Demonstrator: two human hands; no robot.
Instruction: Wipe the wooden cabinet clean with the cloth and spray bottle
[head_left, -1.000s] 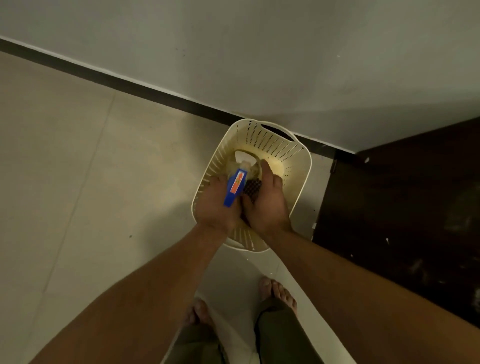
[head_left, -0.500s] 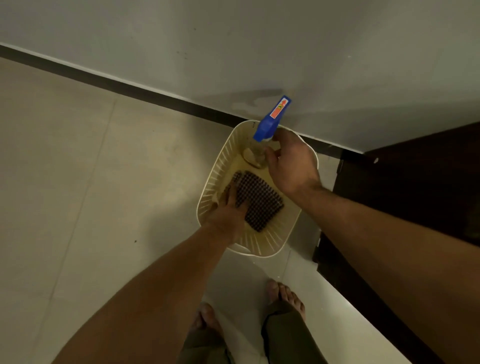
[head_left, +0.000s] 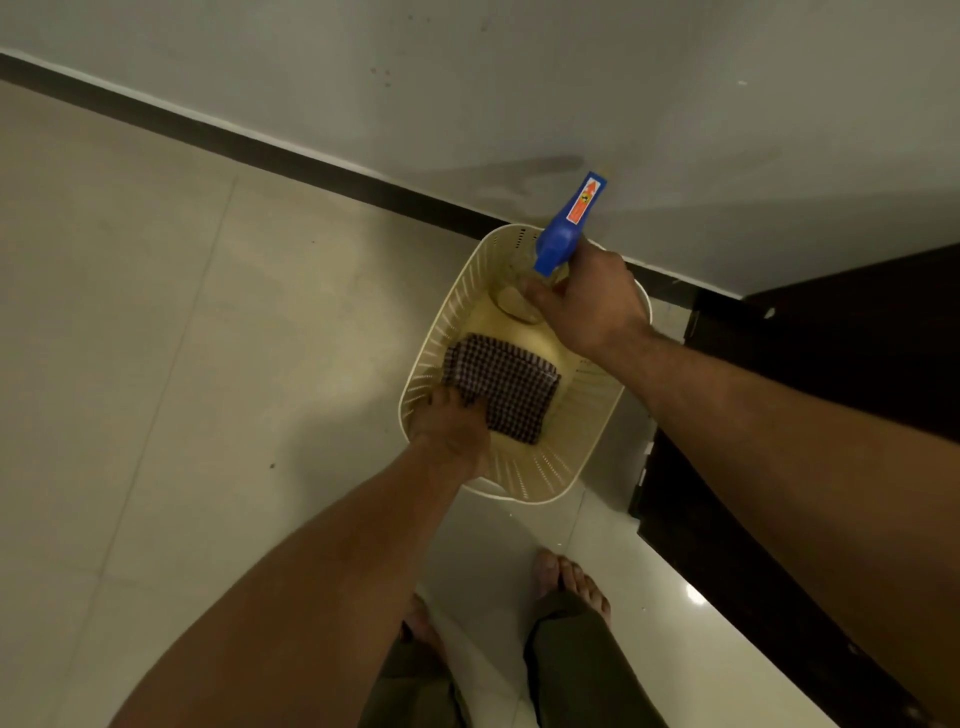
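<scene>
Spray bottle (head_left: 569, 228): gripped by right hand (head_left: 587, 306), upper centre, over basket (head_left: 519, 483) far end.
Cloth (head_left: 504, 395): checked, lying in basket; left hand (head_left: 452, 431) pinches its lower-left edge.

I see open floor (head_left: 156, 364) left of the basket (head_left: 540, 478), while the wall (head_left: 467, 104) behind it and the dark cabinet (head_left: 831, 312) just to its right close off 2 sides.

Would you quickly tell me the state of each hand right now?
Left hand: on the checked cloth in the basket; grip cannot be told.
Right hand: holding the spray bottle.
</scene>
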